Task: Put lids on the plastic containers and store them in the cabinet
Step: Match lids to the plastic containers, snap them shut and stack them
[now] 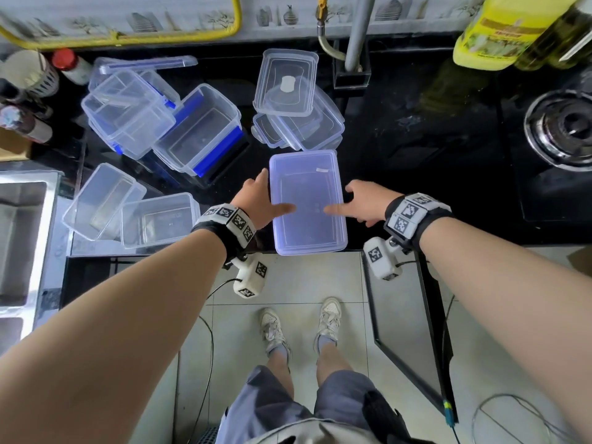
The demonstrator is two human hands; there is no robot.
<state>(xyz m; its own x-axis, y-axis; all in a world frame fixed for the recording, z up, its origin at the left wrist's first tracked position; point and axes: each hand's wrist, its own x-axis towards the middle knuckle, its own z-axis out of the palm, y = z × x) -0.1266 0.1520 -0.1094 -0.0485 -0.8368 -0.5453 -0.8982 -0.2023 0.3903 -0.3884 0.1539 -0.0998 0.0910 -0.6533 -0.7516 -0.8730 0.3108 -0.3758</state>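
I stand on a pale tiled floor point(298, 277) before a black countertop point(416, 161); steel sink point(19, 238) at its left edge, patterned wall tiles point(179, 17) behind.

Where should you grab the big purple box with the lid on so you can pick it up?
Hold the lidded purplish clear plastic container by its two long sides, one hand each side, coming from the counter's front edge. It lies flat, long and wide, and the left hand and right hand already flank it.
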